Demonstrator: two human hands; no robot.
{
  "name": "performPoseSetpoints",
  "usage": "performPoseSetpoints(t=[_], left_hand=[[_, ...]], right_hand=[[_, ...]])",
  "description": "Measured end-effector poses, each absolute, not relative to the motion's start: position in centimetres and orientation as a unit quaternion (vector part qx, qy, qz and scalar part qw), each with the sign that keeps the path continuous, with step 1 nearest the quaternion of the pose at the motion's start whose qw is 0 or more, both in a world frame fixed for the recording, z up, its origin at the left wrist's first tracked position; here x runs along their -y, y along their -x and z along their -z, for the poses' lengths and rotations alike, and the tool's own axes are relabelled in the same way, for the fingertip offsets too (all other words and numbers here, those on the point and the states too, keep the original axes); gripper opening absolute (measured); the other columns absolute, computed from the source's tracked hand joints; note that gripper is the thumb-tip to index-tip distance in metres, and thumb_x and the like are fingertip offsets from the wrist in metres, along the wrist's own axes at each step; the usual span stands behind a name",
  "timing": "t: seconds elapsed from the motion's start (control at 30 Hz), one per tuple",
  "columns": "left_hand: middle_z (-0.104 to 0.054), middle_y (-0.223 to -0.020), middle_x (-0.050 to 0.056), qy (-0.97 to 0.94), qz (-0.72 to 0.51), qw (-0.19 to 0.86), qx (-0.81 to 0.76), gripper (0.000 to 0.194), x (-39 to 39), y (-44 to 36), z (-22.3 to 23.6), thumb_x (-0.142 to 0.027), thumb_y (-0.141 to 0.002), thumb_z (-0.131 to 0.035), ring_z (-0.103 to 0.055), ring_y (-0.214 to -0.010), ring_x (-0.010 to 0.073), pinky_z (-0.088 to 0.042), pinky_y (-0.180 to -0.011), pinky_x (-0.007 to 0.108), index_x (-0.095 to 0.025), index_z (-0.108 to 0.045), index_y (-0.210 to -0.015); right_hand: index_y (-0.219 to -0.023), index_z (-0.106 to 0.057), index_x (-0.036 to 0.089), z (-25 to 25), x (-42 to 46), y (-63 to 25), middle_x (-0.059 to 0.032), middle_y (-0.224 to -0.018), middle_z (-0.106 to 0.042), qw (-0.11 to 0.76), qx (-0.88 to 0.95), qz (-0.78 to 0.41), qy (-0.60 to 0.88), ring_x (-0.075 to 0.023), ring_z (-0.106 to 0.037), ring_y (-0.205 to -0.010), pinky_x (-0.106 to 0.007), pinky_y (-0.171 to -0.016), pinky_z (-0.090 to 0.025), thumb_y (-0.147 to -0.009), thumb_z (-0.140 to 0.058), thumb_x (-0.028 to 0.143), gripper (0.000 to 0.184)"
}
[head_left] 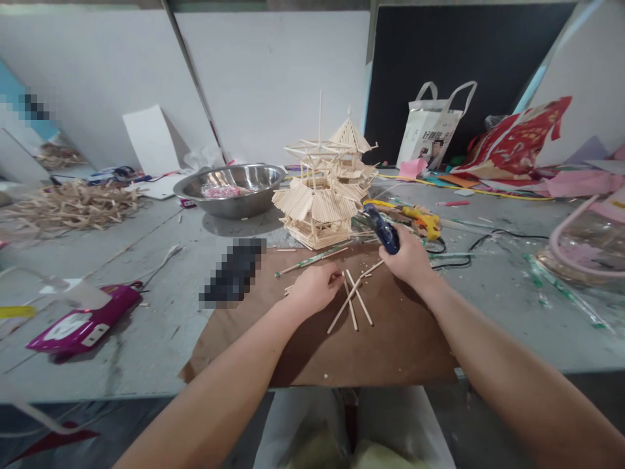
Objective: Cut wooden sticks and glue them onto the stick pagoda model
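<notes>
My left hand [317,286] hovers over the brown sheet with thumb and fingers pinched together; whatever is between the fingertips is too small to make out. Just right of them, several thin wooden sticks [350,299] lie crossed on the sheet. My right hand [410,254] is wrapped round a dark blue hand-held tool [381,228], whose upper end points up and left; its exact kind is unclear. Beyond both hands stands a pagoda-like model [317,202] built of the same sticks, with tiered roofs. A green-and-white wrapped strip [312,259] lies before it.
Brown sheet [303,358] covers the table's front. Left are a steel bowl [234,205], a purple power strip [92,322], a stick pile [73,205] and a pixelated dark object [234,270]. Right are a yellow-handled tool [427,221], a black cord [471,244] and a clear pink-rimmed container [593,241].
</notes>
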State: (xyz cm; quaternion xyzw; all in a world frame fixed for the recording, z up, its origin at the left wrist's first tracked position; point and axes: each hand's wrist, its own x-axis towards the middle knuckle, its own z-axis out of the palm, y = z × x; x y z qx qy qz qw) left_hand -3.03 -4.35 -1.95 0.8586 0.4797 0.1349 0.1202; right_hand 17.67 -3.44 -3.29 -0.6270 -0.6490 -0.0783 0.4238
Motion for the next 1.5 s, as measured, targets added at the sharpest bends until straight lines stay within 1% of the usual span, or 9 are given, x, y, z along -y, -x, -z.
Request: performPoseSetpoints(t=[0.17, 0.27, 0.33, 0.5, 0.73, 1.0, 1.17, 1.27, 1.5], left_hand=[[-0.062, -0.081, 0.005, -0.858, -0.136, 0.094, -0.487, 0.025, 4.2, 3.2, 1.9, -0.024, -0.074, -0.036, -0.055, -0.075, 0.0171, -0.039, -0.065, 0.026, -0.020, -0.057, -0.086], [-0.062, -0.080, 0.004, -0.852, -0.140, 0.086, -0.497, 0.025, 4.0, 3.5, 1.7, -0.024, -0.074, -0.036, -0.055, -0.074, 0.0173, -0.039, -0.063, 0.026, -0.021, -0.057, -0.087], [-0.062, -0.079, 0.004, -0.846, -0.139, 0.082, -0.508, 0.024, 3.9, 3.8, 1.3, -0.026, -0.074, -0.036, -0.055, -0.073, 0.0173, -0.039, -0.062, 0.026, -0.021, -0.057, -0.086], [-0.061, -0.083, 0.005, -0.829, -0.068, 0.039, -0.554, 0.021, 4.0, 4.6, 0.1, -0.023, -0.071, -0.039, -0.055, -0.075, 0.0183, -0.040, -0.063, 0.027, -0.021, -0.057, -0.082], [-0.061, -0.085, 0.010, -0.822, 0.034, -0.003, -0.568, 0.022, 4.3, 4.4, -0.5, -0.022, -0.071, -0.038, -0.056, -0.078, 0.0229, -0.042, -0.064, 0.034, -0.018, -0.057, -0.082], [-0.061, -0.083, 0.013, -0.838, 0.059, -0.013, -0.543, 0.027, 4.5, 3.8, -0.7, -0.010, -0.065, -0.038, -0.057, -0.078, 0.0242, -0.043, -0.063, 0.035, -0.015, -0.057, -0.083], [-0.061, -0.084, 0.013, -0.840, 0.067, 0.000, -0.539, 0.025, 4.6, 3.8, -0.7, -0.011, -0.066, -0.038, -0.057, -0.078, 0.0227, -0.043, -0.064, 0.032, -0.014, -0.058, -0.080], [-0.061, -0.084, 0.012, -0.837, 0.066, 0.004, -0.544, 0.024, 4.7, 3.9, -0.7, -0.012, -0.067, -0.038, -0.057, -0.077, 0.0227, -0.043, -0.063, 0.032, -0.015, -0.058, -0.079], [-0.059, -0.087, 0.013, -0.836, 0.037, -0.023, -0.548, 0.028, 5.7, 3.4, -0.2, -0.010, -0.070, -0.035, -0.056, -0.082, 0.0223, -0.044, -0.065, 0.033, -0.013, -0.050, -0.094]], right_hand=[[-0.079, -0.048, 0.020, 3.2, 2.6, -19.4, -0.0007, -0.070, -0.053, 0.573, 0.529, -0.003, 0.626, -0.0157, -0.050, -0.063, -0.031, -0.063, -0.041, -0.062, -0.049, 0.028, 0.020], [-0.076, -0.047, 0.020, 3.4, 1.8, -20.3, 0.0011, -0.068, -0.051, 0.633, 0.476, -0.046, 0.609, -0.0140, -0.049, -0.061, -0.029, -0.060, -0.041, -0.060, -0.050, 0.027, 0.017], [-0.075, -0.047, 0.020, 3.7, 1.5, -20.6, 0.0015, -0.068, -0.050, 0.643, 0.464, -0.057, 0.607, -0.0139, -0.049, -0.060, -0.028, -0.059, -0.040, -0.060, -0.050, 0.027, 0.017], [-0.071, -0.047, 0.020, 3.8, 1.8, -20.2, 0.0017, -0.066, -0.050, 0.601, 0.492, -0.028, 0.629, -0.0146, -0.048, -0.061, -0.030, -0.061, -0.039, -0.059, -0.051, 0.028, 0.015], [-0.078, -0.048, 0.021, 3.6, 2.4, -19.5, 0.0005, -0.066, -0.051, 0.550, 0.549, 0.008, 0.630, -0.0153, -0.048, -0.060, -0.032, -0.061, -0.039, -0.060, -0.048, 0.028, 0.019], [-0.091, -0.048, 0.018, 3.5, 2.6, -19.1, -0.0042, -0.075, -0.055, 0.519, 0.601, 0.032, 0.607, -0.0179, -0.050, -0.067, -0.033, -0.064, -0.041, -0.059, -0.050, 0.024, 0.033], [-0.100, -0.045, 0.016, 3.8, 2.5, -19.1, -0.0071, -0.084, -0.055, 0.516, 0.617, 0.047, 0.593, -0.0202, -0.051, -0.075, -0.036, -0.068, -0.041, -0.059, -0.050, 0.025, 0.042], [-0.100, -0.044, 0.017, 3.9, 2.5, -19.1, -0.0073, -0.086, -0.055, 0.511, 0.625, 0.048, 0.588, -0.0204, -0.051, -0.076, -0.036, -0.068, -0.041, -0.059, -0.050, 0.026, 0.042], [-0.101, -0.043, 0.016, 3.7, 2.8, -18.9, -0.0091, -0.089, -0.055, 0.488, 0.649, 0.059, 0.580, -0.0215, -0.052, -0.080, -0.037, -0.072, -0.041, -0.061, -0.049, 0.026, 0.042]])
